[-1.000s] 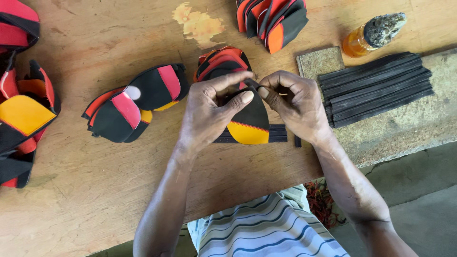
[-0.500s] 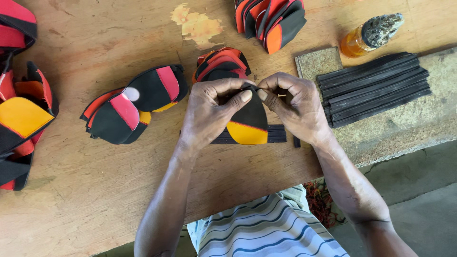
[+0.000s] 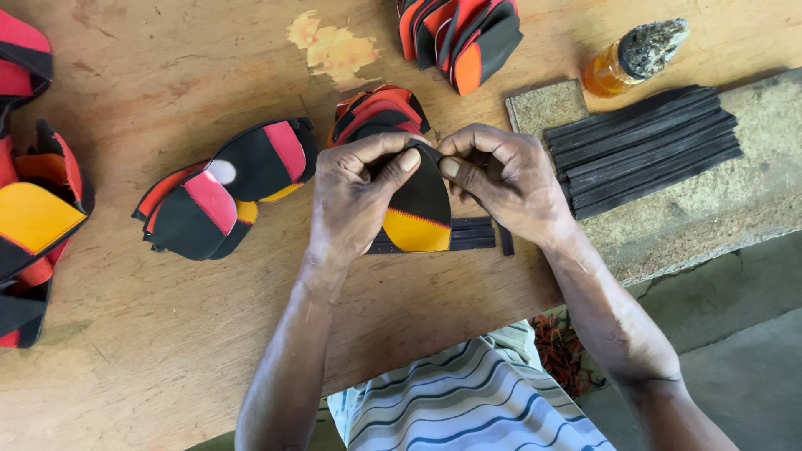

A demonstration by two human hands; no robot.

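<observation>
Both hands pinch the top edge of a black and yellow curved fabric piece over the wooden table. My left hand grips its left side, thumb pressed on the upper rim. My right hand holds the right side, thumb meeting the left thumb at the top. A thin black strip runs along the rim between the fingers. Under the piece lie short black strips. Just behind the hands sits a stack of red and black pieces.
Red, black and yellow pieces lie to the left, more at the far left edge and at the top. A bundle of long black strips rests on a stone slab at right, beside an amber bottle.
The hands have stayed in place. The thumbs have shifted slightly along the top rim of the piece.
</observation>
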